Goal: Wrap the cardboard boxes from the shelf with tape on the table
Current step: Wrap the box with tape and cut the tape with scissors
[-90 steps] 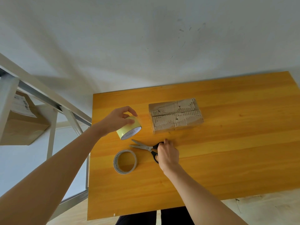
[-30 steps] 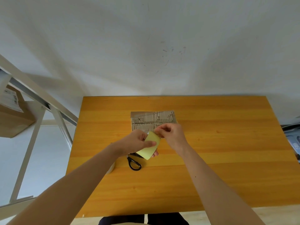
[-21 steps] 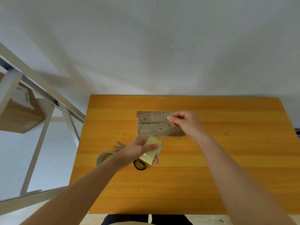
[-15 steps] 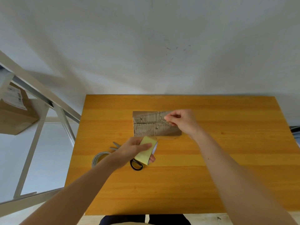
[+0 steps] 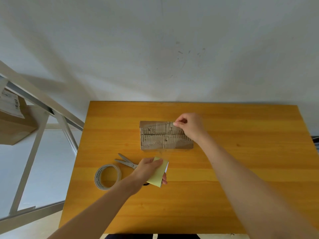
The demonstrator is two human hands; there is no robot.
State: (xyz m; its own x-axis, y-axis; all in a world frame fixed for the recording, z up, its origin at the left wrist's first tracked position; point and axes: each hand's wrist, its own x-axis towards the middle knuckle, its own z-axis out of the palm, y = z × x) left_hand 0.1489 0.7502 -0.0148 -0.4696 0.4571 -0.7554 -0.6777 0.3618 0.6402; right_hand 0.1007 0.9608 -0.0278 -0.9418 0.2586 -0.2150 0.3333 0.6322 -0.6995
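Observation:
A flat, torn cardboard box [image 5: 160,137] lies on the orange wooden table [image 5: 224,169], near its far middle. My left hand [image 5: 146,171] grips a yellow roll of tape [image 5: 158,175] above the table, in front of the box. My right hand [image 5: 189,125] hovers over the box's far right corner and pinches the pulled-out end of the clear tape, which stretches back toward the roll and is hard to see.
A second, clear tape roll [image 5: 107,176] lies flat at the table's left. Scissors [image 5: 126,163] lie beside it, their handles hidden under my left hand. A metal shelf frame [image 5: 38,128] stands to the left, with another cardboard box [image 5: 13,125] on it.
My right hand has drawn the tape end away from the roll, up over the box to its far right corner. The left hand keeps the roll in roughly the same place.

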